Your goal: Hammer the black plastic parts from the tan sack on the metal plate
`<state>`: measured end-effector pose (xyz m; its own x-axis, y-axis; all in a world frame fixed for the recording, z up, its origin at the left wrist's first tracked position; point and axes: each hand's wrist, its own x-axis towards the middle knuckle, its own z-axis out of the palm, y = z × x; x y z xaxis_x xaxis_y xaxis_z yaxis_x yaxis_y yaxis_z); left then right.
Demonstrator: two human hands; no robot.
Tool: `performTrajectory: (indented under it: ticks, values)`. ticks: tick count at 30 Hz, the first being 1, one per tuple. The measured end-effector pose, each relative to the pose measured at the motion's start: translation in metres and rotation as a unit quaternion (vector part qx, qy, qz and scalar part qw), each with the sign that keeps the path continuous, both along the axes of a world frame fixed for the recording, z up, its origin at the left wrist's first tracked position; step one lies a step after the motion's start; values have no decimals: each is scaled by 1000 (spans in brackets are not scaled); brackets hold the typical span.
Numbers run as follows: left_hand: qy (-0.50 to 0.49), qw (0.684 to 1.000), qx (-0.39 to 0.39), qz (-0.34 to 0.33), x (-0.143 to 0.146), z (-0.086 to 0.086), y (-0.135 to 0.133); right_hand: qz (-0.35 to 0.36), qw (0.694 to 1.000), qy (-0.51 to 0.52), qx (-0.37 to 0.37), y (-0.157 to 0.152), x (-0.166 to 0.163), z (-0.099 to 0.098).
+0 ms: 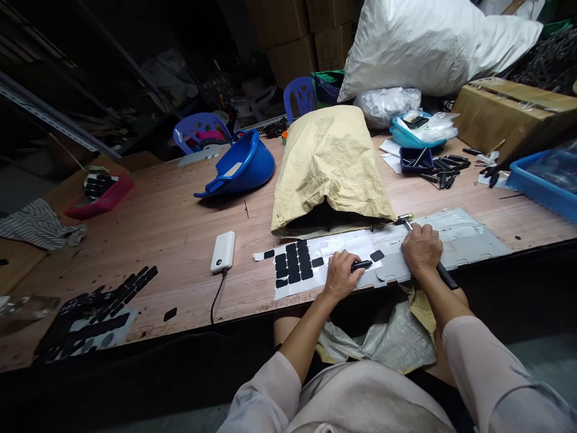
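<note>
My left hand (341, 274) is closed around a short black cylindrical piece (362, 264), whose tip points right over the grey board. In my right hand (422, 246) is a small hammer (446, 276); its dark handle sticks out behind the fist, and its head with a yellowish end lies near the mouth of the sack. Beneath both hands is a grey board (473, 243) partly wrapped in clear film. To the left of my left hand, a white sheet (288, 293) carries rows of black rounded stickers (293, 261). One loose black sticker (377, 256) lies just right of the black piece.
A yellow sack (331, 156) lies open toward me beyond the sheet. Left of it are a white power bank (223, 251) with a cable and a blue scoop (247, 162). Black parts (444, 171), a blue tray (545, 186) and a cardboard box (514, 117) stand at right.
</note>
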<state>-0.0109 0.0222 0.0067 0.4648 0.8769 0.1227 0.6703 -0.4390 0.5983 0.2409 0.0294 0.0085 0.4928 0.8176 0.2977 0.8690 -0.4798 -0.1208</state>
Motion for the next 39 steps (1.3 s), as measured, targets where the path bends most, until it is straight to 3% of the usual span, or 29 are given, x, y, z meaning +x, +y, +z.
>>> performTrajectory:
  ticks: [9,14,18,23,33,39]
  values:
    - [-37,999,-18,-6,-2,-10,9,2,1000,23,7,1,6,2]
    - [-38,999,-23,-8,0,-13,10,47,991,86,89,-22,11,6]
    - [-40,999,-34,1,2,-11,11,133,960,191,158,-66,-17,9]
    - [-40,998,-50,18,4,-9,11,269,900,316,131,-106,-67,9]
    - [-36,998,-50,22,5,-8,11,302,915,222,148,-110,-87,2]
    - [-42,997,-60,23,6,-6,10,267,928,200,164,-110,-79,6]
